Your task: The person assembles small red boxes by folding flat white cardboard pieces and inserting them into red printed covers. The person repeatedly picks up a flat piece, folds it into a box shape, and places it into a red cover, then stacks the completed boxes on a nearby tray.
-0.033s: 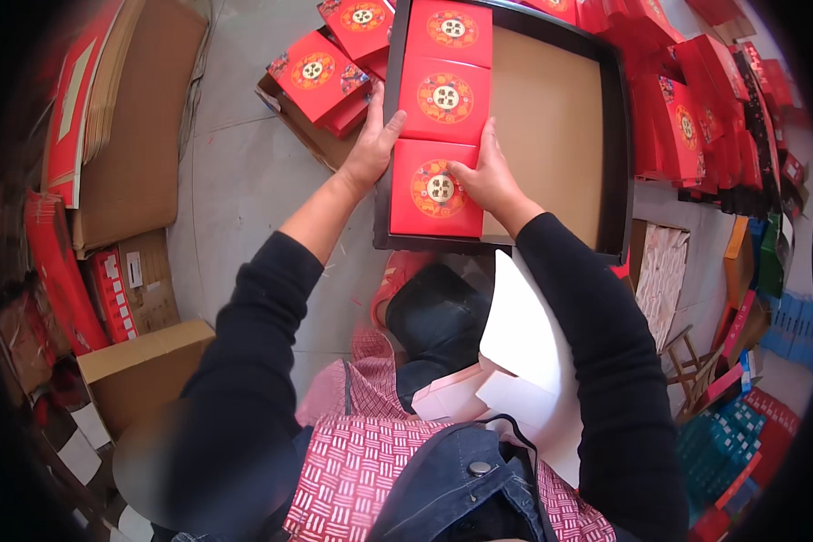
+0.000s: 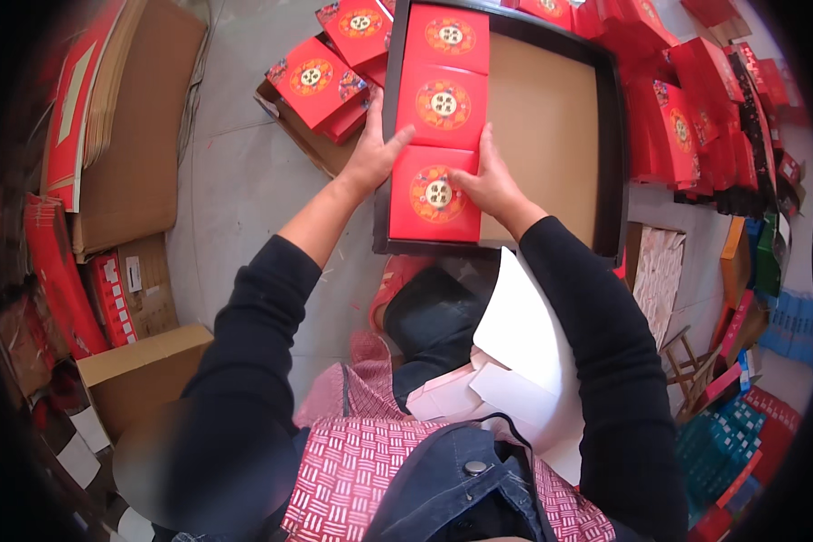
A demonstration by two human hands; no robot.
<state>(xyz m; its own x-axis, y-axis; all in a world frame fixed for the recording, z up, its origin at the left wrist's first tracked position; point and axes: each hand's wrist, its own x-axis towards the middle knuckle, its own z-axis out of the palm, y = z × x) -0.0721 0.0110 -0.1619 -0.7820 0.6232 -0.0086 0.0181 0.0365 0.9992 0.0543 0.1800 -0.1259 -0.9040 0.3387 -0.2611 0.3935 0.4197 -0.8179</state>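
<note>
Three square red gift boxes stand in a row along the left side of a black-rimmed tray (image 2: pixel 611 149): a far box (image 2: pixel 465 56), a middle box (image 2: pixel 465 128) and a near box (image 2: pixel 415 217). Each bears a round gold-and-orange floral print. My left hand (image 2: pixel 372 155) grips the tray's left wall, its fingers along the outside and its thumb reaching over the rim onto the boxes. My right hand (image 2: pixel 492 183) holds the near box, thumb on its lid and fingers along its right side. The fingers' undersides are hidden.
More red boxes (image 2: pixel 314 81) lie in a cardboard carton left of the tray. Stacked red boxes (image 2: pixel 668 126) crowd the right. Flattened cardboard (image 2: pixel 140 126) leans at far left, above an open carton (image 2: pixel 144 352). White sheets (image 2: pixel 528 334) lie near my lap.
The near box and the boxes beyond it sit slightly lower in the picture. My left thumb reaches a little farther over the boxes; my right hand keeps its hold.
</note>
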